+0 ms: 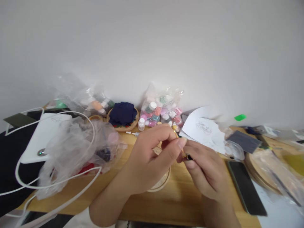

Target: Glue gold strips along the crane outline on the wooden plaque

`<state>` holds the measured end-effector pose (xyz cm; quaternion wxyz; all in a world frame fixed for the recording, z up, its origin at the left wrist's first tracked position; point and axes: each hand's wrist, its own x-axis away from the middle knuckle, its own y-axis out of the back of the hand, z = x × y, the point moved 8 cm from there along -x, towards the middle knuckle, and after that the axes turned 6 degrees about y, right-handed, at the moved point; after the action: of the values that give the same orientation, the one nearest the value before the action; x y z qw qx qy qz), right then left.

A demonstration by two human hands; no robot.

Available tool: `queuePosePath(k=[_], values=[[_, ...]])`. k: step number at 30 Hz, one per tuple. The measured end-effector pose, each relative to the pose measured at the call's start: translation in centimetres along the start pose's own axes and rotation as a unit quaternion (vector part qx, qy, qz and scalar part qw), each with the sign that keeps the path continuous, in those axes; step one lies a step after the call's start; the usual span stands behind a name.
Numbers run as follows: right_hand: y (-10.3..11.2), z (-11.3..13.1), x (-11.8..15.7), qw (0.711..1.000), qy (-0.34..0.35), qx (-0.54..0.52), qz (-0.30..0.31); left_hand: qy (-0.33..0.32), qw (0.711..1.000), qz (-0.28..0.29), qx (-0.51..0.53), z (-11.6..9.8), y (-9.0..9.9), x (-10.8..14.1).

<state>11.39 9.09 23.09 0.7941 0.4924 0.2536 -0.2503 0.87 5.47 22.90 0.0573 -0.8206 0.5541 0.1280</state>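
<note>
My left hand [154, 158] is closed, thumb and index finger pinched around a small gold-coloured item [176, 134] with a dark end. My right hand [205, 171] meets it just to the right, its fingers also closed around the lower part of the same item, close to the dark tip [189, 156]. Most of the item is covered by my fingers, so its kind cannot be made out. Below and partly behind my left hand lies a round wooden hoop [163, 184] on the wooden table [182, 202].
At the left are a crumpled plastic bag [68, 152], a white device [51, 133] and loose white cables [93, 126]. Bags of small bottles [161, 107] and folded navy cloth [123, 113] stand along the wall. To the right are printed paper [209, 133] and a phone [247, 186].
</note>
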Motion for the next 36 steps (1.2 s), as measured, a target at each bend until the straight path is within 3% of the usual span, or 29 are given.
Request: queuePosePath(k=[10,20,36], values=[[-0.1,0.3,0.0,1.0,0.003,0.0,0.012,0.006,0.999,-0.013,-0.038,0.0,0.0,0.3],[-0.4,0.3,0.1,0.995,0.015,0.093,0.029,0.02,0.993,-0.06,-0.103,0.1,0.7,0.5],[-0.4,0.2,0.6,0.986,-0.011,0.155,0.06,0.067,0.993,-0.023,-0.091,1.1,0.6,0.2]])
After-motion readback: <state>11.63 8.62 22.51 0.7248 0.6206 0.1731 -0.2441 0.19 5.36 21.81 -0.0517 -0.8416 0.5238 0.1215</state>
